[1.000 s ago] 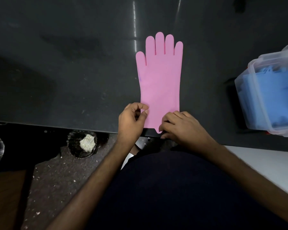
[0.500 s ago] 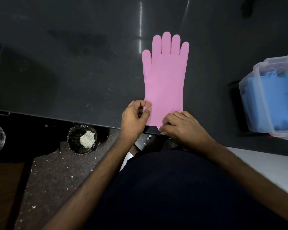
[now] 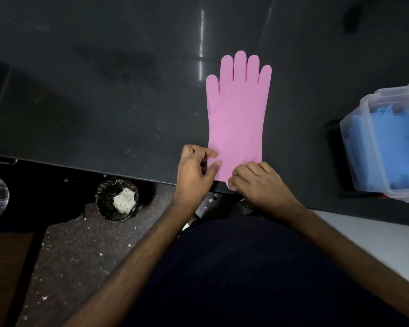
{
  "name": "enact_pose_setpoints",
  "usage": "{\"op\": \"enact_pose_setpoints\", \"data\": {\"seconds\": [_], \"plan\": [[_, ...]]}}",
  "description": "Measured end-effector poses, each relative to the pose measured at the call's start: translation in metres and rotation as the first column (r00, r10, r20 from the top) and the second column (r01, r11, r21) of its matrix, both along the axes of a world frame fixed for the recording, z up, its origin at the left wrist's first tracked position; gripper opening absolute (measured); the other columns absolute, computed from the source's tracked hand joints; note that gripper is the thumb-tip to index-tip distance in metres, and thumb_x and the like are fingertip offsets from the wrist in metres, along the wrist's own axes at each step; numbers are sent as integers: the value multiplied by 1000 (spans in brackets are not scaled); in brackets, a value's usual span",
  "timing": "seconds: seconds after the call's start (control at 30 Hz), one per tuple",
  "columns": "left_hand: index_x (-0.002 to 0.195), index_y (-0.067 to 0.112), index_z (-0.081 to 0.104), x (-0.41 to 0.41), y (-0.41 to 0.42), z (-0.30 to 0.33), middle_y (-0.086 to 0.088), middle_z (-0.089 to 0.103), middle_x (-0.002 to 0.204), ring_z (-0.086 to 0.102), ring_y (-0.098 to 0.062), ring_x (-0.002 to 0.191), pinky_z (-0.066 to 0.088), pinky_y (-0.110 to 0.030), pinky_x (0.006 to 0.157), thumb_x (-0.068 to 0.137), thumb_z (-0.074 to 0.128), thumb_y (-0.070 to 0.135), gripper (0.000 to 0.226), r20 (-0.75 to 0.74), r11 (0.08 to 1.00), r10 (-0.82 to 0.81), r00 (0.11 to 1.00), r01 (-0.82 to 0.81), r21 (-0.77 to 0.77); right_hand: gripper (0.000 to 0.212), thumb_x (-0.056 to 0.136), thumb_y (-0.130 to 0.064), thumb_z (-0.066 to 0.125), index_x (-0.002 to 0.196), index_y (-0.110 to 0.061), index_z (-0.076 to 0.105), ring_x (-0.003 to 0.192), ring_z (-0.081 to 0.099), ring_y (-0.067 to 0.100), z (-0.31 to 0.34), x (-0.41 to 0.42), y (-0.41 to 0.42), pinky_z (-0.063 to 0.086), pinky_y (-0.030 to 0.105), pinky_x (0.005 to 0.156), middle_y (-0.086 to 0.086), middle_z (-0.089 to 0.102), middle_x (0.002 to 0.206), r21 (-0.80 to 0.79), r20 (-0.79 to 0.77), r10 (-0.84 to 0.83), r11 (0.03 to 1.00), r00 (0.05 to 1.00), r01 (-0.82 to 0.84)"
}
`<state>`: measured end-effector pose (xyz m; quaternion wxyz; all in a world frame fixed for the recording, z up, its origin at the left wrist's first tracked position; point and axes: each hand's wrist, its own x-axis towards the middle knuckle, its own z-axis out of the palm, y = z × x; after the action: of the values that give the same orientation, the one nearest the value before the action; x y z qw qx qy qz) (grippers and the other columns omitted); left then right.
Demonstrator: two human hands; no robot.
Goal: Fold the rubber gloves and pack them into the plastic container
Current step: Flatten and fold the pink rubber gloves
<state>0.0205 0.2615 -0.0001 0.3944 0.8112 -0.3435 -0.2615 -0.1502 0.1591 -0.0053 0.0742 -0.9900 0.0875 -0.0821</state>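
A pink rubber glove [image 3: 237, 114] lies flat on the dark table [image 3: 104, 102], fingers pointing away from me and its cuff at the table's near edge. My left hand [image 3: 194, 173] pinches the cuff's left corner between thumb and forefinger. My right hand [image 3: 257, 182] has its fingers curled over the cuff's right corner and covers it. A clear plastic container [image 3: 373, 147] stands at the right edge of the table with blue gloves [image 3: 397, 142] inside.
Below the table's near edge, on the speckled floor, sits a black-lined bin [image 3: 117, 200] holding crumpled white paper. A white surface [image 3: 373, 241] adjoins the table at the lower right. My dark-clothed body fills the bottom of the view.
Both hands stay on the cuff, nearly still. The view has shifted a little, so the glove and container sit further right in the frame.
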Motion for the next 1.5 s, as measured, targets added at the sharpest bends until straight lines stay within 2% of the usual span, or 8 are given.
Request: {"op": "enact_pose_setpoints", "data": {"seconds": [0.2, 0.37, 0.43, 0.53, 0.8, 0.97, 1.13, 1.5], "plan": [[98, 15, 80, 5, 2, 14, 1, 55, 119, 50, -19, 114, 42, -19, 97, 94, 74, 19, 9, 148, 992, -101, 984, 111, -63, 13, 99, -22, 50, 96, -21, 63, 91, 53, 20, 14, 7, -4, 40, 34, 79, -5, 59, 103, 130, 77, -185, 976, 980, 174], [120, 10, 73, 5, -8, 45, -1, 64, 134, 58, -21, 126, 51, -46, 98, 88, 74, 44, 47, 190, 903, -247, 950, 297, -309, 12, 97, -21, 53, 95, -18, 65, 95, 48, 18, 61, 17, -20, 39, 35, 81, -2, 60, 104, 247, 245, -302, 938, 921, 242], [125, 7, 69, 4, -18, 56, -2, 65, 133, 59, -20, 127, 48, -49, 104, 81, 84, 40, 57, 305, 888, -241, 921, 336, -315, 21, 101, -26, 48, 95, -16, 66, 96, 49, 18, 86, 24, -28, 39, 35, 84, 0, 61, 104, 286, 297, -342, 923, 892, 259], [118, 9, 71, 6, -39, 80, 3, 72, 117, 68, -17, 109, 54, -49, 91, 91, 80, 17, 29, 342, 855, -140, 929, 287, -431, 28, 102, -30, 46, 95, -14, 67, 96, 52, 21, 125, 33, -41, 39, 35, 85, 2, 61, 104, 270, 369, -375, 919, 850, 288], [100, 21, 81, 17, -105, 191, 17, 78, 97, 74, -2, 90, 53, -13, 76, 89, 80, 12, 14, 229, 705, -55, 972, 200, -680, 19, 104, -24, 51, 95, -13, 64, 87, 55, 15, 227, 40, -93, 44, 37, 81, -5, 62, 95, 291, 576, -413, 910, 705, 295], [101, 26, 81, 22, -135, 258, 23, 77, 97, 72, 3, 92, 50, -9, 79, 92, 76, 21, 10, 319, 659, -64, 945, 281, -698, 7, 101, -27, 61, 104, -23, 67, 88, 64, -1, 287, 31, -115, 43, 7, 75, -19, 68, 91, 446, 660, -452, 878, 600, 171], [95, 27, 81, 32, -151, 309, 21, 78, 90, 73, 2, 89, 51, -11, 77, 92, 76, 23, 7, 339, 642, -98, 936, 320, -697, 23, 96, -36, 67, 116, -27, 71, 97, 65, 1, 329, 17, -138, 55, 23, 79, -20, 69, 95, 367, 668, -398, 911, 629, 187], [97, 24, 84, 55, -164, 384, 21, 79, 86, 72, 7, 87, 50, -7, 74, 90, 79, 27, 9, 600, 613, -102, 794, 525, -590, 11, 93, -27, 70, 93, -33, 79, 81, 64, 5, 391, 2, -167, 44, 9, 67, -10, 72, 86, 192, 607, -338, 941, 719, 280]]}}
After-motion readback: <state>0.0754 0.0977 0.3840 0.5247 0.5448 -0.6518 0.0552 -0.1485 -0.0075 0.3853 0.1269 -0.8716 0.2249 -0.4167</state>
